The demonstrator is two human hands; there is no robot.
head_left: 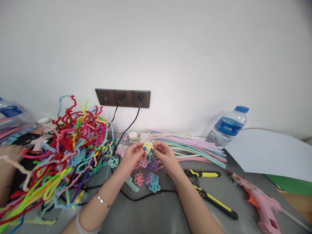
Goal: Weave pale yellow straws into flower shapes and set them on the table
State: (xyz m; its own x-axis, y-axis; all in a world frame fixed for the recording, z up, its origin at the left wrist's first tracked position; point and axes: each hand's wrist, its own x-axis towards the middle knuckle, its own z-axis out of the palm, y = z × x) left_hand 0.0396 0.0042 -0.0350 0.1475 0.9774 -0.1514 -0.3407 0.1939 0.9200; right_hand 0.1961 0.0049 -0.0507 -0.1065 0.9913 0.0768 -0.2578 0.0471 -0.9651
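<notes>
The left hand and the right hand meet above the gray table — both pinch one small yellow flower made of fuzzy wire, right between their fingertips. Below the hands lie more little flowers — pink, purple and blue. Yellow pliers rest just beside the right arm.

Water bottle, pink glue gun, yellow-handled pliers — beside tangled pipe cleaners.

Both hands' fingers pinch a pale yellow flower above the table.
</notes>
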